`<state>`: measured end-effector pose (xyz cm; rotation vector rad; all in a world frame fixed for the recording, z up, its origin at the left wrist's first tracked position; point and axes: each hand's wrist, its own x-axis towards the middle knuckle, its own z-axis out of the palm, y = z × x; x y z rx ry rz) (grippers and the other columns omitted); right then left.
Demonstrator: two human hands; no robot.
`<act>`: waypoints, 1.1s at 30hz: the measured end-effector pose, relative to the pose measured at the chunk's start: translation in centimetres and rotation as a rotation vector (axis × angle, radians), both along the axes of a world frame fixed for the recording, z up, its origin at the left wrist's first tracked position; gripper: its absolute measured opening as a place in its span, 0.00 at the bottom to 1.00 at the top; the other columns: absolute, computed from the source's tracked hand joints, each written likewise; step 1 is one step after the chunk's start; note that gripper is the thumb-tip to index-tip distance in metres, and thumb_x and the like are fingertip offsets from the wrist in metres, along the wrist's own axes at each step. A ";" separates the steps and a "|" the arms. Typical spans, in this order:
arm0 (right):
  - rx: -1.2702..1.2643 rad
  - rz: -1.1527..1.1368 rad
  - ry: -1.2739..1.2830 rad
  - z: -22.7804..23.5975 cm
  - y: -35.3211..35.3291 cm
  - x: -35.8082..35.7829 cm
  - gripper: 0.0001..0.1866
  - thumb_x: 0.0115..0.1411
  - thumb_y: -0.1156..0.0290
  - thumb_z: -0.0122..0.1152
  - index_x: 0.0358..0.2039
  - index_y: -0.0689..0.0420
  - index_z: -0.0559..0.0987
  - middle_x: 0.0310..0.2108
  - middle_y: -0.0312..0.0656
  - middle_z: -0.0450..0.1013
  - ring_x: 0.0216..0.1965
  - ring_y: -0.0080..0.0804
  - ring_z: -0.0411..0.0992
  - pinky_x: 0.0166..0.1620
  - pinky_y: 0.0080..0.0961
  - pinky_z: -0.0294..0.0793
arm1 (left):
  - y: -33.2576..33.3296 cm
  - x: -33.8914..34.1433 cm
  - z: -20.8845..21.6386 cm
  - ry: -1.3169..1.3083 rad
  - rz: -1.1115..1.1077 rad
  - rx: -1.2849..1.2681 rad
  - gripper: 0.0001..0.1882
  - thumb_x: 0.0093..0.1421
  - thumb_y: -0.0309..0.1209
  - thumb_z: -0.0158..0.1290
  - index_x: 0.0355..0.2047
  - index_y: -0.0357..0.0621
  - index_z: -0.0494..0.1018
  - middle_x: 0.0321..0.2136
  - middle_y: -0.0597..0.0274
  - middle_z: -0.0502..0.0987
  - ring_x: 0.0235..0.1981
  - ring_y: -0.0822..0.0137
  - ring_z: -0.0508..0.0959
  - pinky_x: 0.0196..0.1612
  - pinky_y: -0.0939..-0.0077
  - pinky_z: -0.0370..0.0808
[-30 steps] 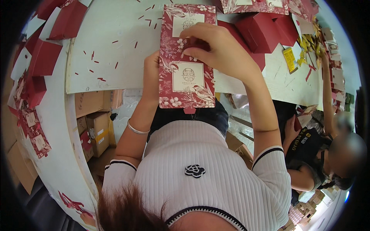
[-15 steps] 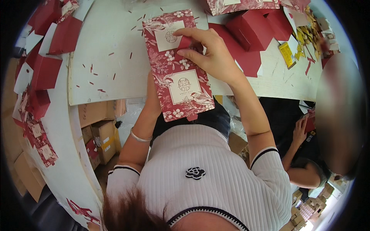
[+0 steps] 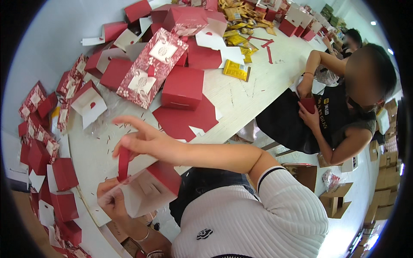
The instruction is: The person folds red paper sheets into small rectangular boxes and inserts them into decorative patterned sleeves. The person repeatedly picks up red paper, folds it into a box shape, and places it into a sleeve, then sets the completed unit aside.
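Observation:
My left hand (image 3: 112,200) grips a red gift box (image 3: 165,176) low over the near table edge. The box is tilted, with its white inside facing up and partly blurred. A short red ribbon loop (image 3: 123,165) rises from the side by my left hand. Above it, my right hand (image 3: 144,144) has its thumb and bent fingers closed at the ribbon's top, with one finger stretched out to the left. The box's far side and the tips of some left fingers are hidden.
Floral-printed boxes (image 3: 150,64) and plain red boxes (image 3: 184,86) are heaped beyond my hands; more line the left side. Yellow packets (image 3: 236,71) lie farther back. At the right a co-worker (image 3: 314,107) holds a small red box. Flat red card (image 3: 193,120) lies near the edge.
The view has swung right, bringing the co-worker and box heap into sight. The held box has turned from its printed face to its white inside. My right hand has lifted with the ribbon.

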<state>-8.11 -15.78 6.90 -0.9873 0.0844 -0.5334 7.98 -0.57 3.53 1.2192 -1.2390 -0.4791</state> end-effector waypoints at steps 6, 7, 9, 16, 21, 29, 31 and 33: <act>-0.610 0.141 0.247 -0.9 0.7 -6.0 0.53 0.44 0.55 0.67 0.61 0.54 0.41 0.56 0.51 0.51 0.56 0.39 0.54 0.57 0.33 0.53 | -1.4 -2.0 -0.3 0.414 0.012 0.225 0.20 0.59 0.32 0.43 0.48 0.31 0.62 0.42 0.51 0.71 0.41 0.66 0.72 0.43 0.74 0.68; -0.540 0.154 0.282 -1.0 0.5 -6.4 0.52 0.44 0.56 0.67 0.60 0.55 0.43 0.55 0.50 0.52 0.56 0.37 0.54 0.56 0.33 0.55 | -1.9 -2.5 -0.3 0.468 0.014 0.205 0.21 0.60 0.35 0.41 0.48 0.31 0.62 0.42 0.52 0.71 0.41 0.67 0.72 0.43 0.75 0.67; -0.396 0.180 0.353 -1.2 -1.2 -7.2 0.49 0.44 0.59 0.67 0.60 0.56 0.46 0.55 0.47 0.54 0.55 0.34 0.56 0.55 0.31 0.57 | -3.7 -4.0 0.2 0.577 0.016 0.168 0.24 0.62 0.41 0.39 0.49 0.31 0.61 0.42 0.52 0.70 0.41 0.69 0.70 0.44 0.76 0.65; -0.087 -0.387 0.158 8.5 -21.8 -10.2 0.42 0.51 0.37 0.46 0.53 0.63 0.61 0.48 0.50 0.65 0.47 0.40 0.64 0.52 0.35 0.60 | -3.3 -4.6 0.5 0.344 0.150 0.192 0.28 0.62 0.46 0.35 0.53 0.35 0.56 0.45 0.48 0.68 0.46 0.60 0.69 0.51 0.68 0.63; -0.598 -1.088 0.213 5.7 -25.3 -10.8 0.39 0.48 0.43 0.55 0.52 0.59 0.64 0.45 0.49 0.67 0.47 0.36 0.65 0.50 0.32 0.63 | -2.2 -3.9 -2.4 0.364 0.143 0.173 0.12 0.61 0.33 0.41 0.40 0.37 0.66 0.31 0.57 0.73 0.36 0.66 0.73 0.43 0.73 0.69; -1.388 -0.937 0.854 -5.7 -11.7 -11.1 0.41 0.41 0.49 0.66 0.53 0.53 0.63 0.55 0.55 0.53 0.56 0.48 0.55 0.54 0.34 0.59 | -3.3 -5.1 -3.3 0.230 0.186 0.430 0.10 0.55 0.24 0.49 0.39 0.37 0.69 0.25 0.65 0.72 0.28 0.76 0.70 0.37 0.83 0.67; -1.292 -0.767 0.845 -6.4 -12.1 -11.6 0.45 0.39 0.50 0.67 0.56 0.51 0.58 0.57 0.58 0.47 0.59 0.52 0.48 0.57 0.37 0.55 | -4.1 -5.1 -4.3 0.228 0.026 0.388 0.15 0.53 0.24 0.51 0.43 0.38 0.68 0.32 0.62 0.72 0.34 0.73 0.72 0.41 0.81 0.66; -1.140 -0.675 0.809 -5.5 -12.1 -11.6 0.44 0.39 0.53 0.67 0.55 0.52 0.59 0.58 0.58 0.46 0.59 0.51 0.49 0.57 0.38 0.54 | -5.2 -6.1 -4.7 0.216 -0.060 0.422 0.17 0.51 0.24 0.53 0.43 0.38 0.68 0.36 0.58 0.72 0.39 0.69 0.72 0.43 0.78 0.66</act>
